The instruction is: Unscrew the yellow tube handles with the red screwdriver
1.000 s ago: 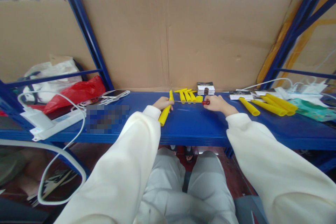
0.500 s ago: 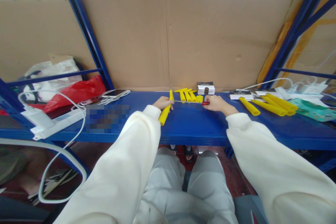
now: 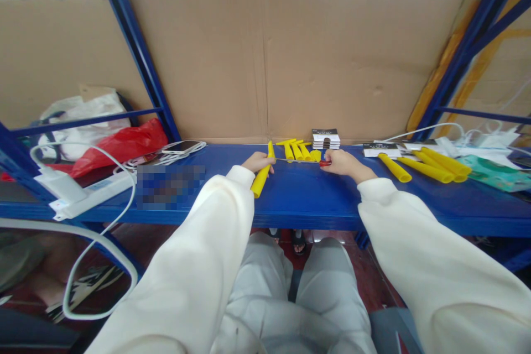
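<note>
My left hand (image 3: 258, 162) is closed around a yellow cone-shaped tube (image 3: 261, 180), its wide end toward me. My right hand (image 3: 341, 164) is closed on the red handle (image 3: 325, 164) of a screwdriver-like tool. The tool's thin metal shaft (image 3: 298, 161) runs left to the yellow tube at my left fingers; whether its tip is inside cannot be seen. Behind the shaft lie several yellow pieces (image 3: 297, 150) and a small stack of black-and-white cards (image 3: 326, 139).
On the blue table (image 3: 307, 199), more yellow tubes (image 3: 431, 168), printed cards (image 3: 381, 150) and a green packet (image 3: 498, 173) lie right. A phone (image 3: 181, 147), red bag (image 3: 120, 149) and white power strip (image 3: 93, 193) are left. Cardboard (image 3: 332, 61) stands behind. A person's leg shows lower left.
</note>
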The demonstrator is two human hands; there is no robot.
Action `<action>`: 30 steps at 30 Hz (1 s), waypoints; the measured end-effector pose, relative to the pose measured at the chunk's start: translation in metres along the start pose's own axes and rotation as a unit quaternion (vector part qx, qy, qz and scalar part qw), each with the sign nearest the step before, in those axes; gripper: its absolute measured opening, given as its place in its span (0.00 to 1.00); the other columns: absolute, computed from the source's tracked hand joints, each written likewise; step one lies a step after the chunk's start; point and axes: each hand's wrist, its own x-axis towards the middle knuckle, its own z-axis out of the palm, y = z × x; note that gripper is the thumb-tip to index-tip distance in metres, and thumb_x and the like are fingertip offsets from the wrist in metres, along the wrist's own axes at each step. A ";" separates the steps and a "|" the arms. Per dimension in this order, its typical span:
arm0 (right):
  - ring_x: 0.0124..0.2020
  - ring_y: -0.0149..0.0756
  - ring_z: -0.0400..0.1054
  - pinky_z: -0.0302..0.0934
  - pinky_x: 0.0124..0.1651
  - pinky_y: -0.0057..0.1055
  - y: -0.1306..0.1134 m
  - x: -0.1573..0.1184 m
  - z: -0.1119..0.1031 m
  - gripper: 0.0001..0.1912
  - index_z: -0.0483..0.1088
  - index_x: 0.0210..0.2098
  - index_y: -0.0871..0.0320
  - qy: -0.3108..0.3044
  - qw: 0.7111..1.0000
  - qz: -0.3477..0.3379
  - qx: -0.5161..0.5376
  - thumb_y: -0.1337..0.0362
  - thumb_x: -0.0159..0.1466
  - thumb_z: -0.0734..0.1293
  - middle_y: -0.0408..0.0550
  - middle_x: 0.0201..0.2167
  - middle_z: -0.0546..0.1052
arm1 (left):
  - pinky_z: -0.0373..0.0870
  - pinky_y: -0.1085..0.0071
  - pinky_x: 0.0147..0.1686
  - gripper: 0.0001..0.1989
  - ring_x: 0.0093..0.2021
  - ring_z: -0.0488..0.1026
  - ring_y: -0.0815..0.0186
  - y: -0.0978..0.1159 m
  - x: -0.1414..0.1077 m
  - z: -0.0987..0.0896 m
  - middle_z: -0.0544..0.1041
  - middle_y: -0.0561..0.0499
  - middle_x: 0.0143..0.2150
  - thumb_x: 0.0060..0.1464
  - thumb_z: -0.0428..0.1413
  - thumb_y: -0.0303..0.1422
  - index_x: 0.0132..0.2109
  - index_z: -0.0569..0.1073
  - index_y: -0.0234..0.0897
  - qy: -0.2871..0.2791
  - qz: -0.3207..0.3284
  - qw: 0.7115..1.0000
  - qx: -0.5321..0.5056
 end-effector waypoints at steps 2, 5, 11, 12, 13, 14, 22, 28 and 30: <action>0.37 0.43 0.76 0.59 0.35 0.30 -0.001 -0.001 -0.001 0.12 0.76 0.42 0.56 0.000 1.000 -0.004 0.010 0.59 0.61 0.68 0.52 0.37 0.83 | 0.71 0.73 0.26 0.06 0.17 0.70 0.70 0.000 0.000 0.000 0.78 0.50 0.21 0.56 0.56 0.24 0.31 0.75 0.30 0.000 0.001 1.000 -0.002; 0.40 0.44 0.76 0.60 0.38 0.31 -0.002 -0.001 -0.003 0.11 0.76 0.41 0.54 -0.004 1.000 -0.004 0.012 0.61 0.61 0.66 0.50 0.38 0.83 | 0.68 0.75 0.24 0.08 0.16 0.69 0.71 0.000 0.000 0.000 0.77 0.51 0.20 0.57 0.56 0.24 0.29 0.74 0.31 -0.002 0.001 1.000 -0.005; 0.37 0.43 0.76 0.59 0.36 0.30 -0.001 0.001 -0.001 0.11 0.76 0.41 0.56 -0.007 1.000 -0.005 0.014 0.64 0.58 0.69 0.51 0.36 0.83 | 0.70 0.74 0.24 0.07 0.16 0.70 0.70 -0.002 0.001 0.000 0.77 0.51 0.20 0.56 0.56 0.24 0.29 0.74 0.31 -0.003 0.002 1.000 -0.007; 0.36 0.42 0.75 0.59 0.36 0.30 0.000 0.002 0.000 0.12 0.76 0.42 0.56 -0.007 1.000 -0.006 0.019 0.65 0.57 0.69 0.51 0.36 0.82 | 0.70 0.74 0.25 0.07 0.17 0.70 0.70 -0.002 0.002 0.000 0.77 0.51 0.20 0.56 0.56 0.24 0.30 0.74 0.31 -0.002 0.001 1.000 -0.007; 0.35 0.42 0.75 0.58 0.35 0.30 0.001 0.003 0.002 0.13 0.75 0.42 0.57 -0.005 1.000 -0.010 0.025 0.65 0.57 0.69 0.51 0.35 0.82 | 0.70 0.74 0.25 0.07 0.17 0.70 0.70 -0.002 0.002 0.000 0.77 0.51 0.20 0.56 0.56 0.24 0.30 0.75 0.30 -0.001 0.001 1.000 -0.007; 0.35 0.41 0.75 0.58 0.35 0.29 0.002 0.004 0.004 0.13 0.75 0.43 0.57 -0.002 0.999 -0.014 0.031 0.65 0.58 0.69 0.51 0.35 0.82 | 0.70 0.74 0.25 0.07 0.16 0.70 0.70 -0.002 0.002 0.000 0.77 0.51 0.20 0.56 0.56 0.24 0.30 0.74 0.30 -0.001 0.001 1.000 -0.007; 0.41 0.46 0.75 0.59 0.42 0.34 0.001 0.002 0.002 0.09 0.76 0.39 0.54 -0.017 1.000 -0.012 0.006 0.62 0.60 0.66 0.50 0.36 0.83 | 0.70 0.75 0.24 0.06 0.17 0.70 0.70 0.000 -0.001 0.000 0.78 0.51 0.20 0.56 0.57 0.24 0.31 0.75 0.30 0.003 0.001 1.000 0.002; 0.37 0.43 0.75 0.58 0.36 0.31 -0.001 0.001 0.000 0.11 0.75 0.41 0.56 -0.015 1.000 -0.008 0.001 0.63 0.59 0.67 0.53 0.37 0.83 | 0.71 0.74 0.26 0.06 0.17 0.71 0.70 0.000 -0.002 0.000 0.77 0.51 0.20 0.56 0.56 0.24 0.31 0.76 0.30 0.006 0.004 1.000 0.001; 0.36 0.42 0.75 0.57 0.35 0.30 0.000 0.002 0.001 0.11 0.75 0.42 0.56 -0.015 1.000 -0.006 0.007 0.63 0.60 0.67 0.53 0.37 0.83 | 0.70 0.75 0.24 0.07 0.17 0.70 0.70 0.001 -0.003 0.001 0.76 0.51 0.19 0.57 0.56 0.23 0.30 0.75 0.30 0.004 0.002 1.000 -0.001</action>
